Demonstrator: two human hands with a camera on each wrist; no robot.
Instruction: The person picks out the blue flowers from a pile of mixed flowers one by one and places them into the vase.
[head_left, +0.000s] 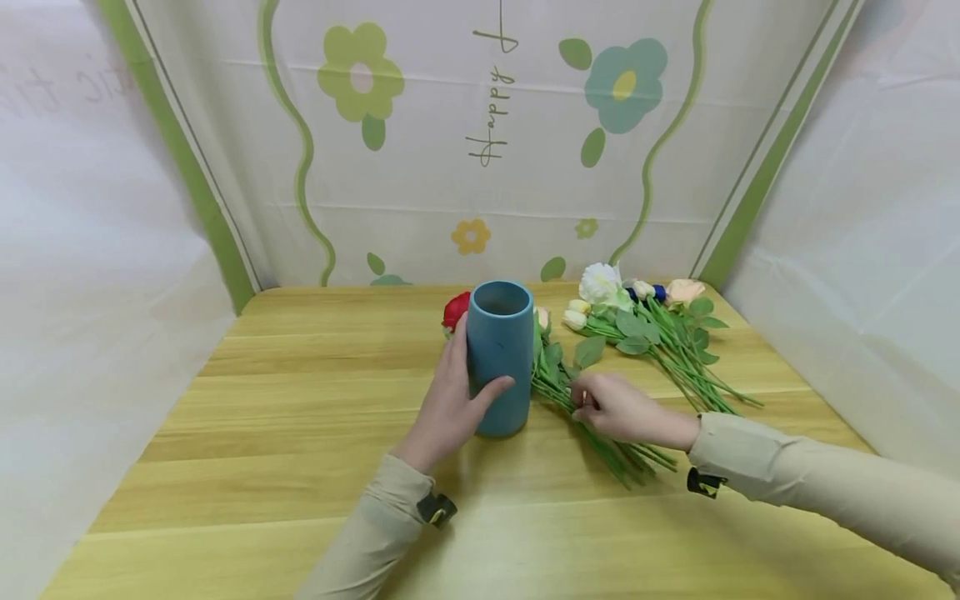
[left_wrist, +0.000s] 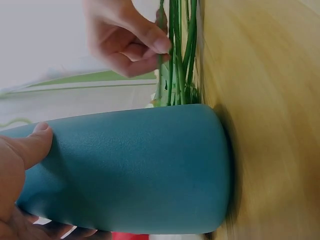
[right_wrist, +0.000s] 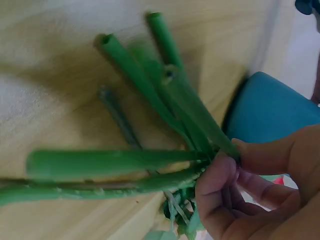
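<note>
At the centre of the head frame, a blue cylindrical vase (head_left: 506,354) stands upright on the wooden tabletop (head_left: 300,467). The left hand (head_left: 450,396) grips it, thumb across the front, fingers around the far side. Right of centre, the right hand (head_left: 621,410) pinches a green flower stem (right_wrist: 200,115) at the nearer bunch (head_left: 621,460). A red flower (head_left: 455,310) shows behind the vase's left edge; a second bunch (head_left: 675,346), including a white bloom (head_left: 602,284), lies further right.

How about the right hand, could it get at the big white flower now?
Probably yes: only low leaves seem to lie between the right hand and the big white flower, with the vase off to the left. It would likely need to release the stems it pinches.
</note>
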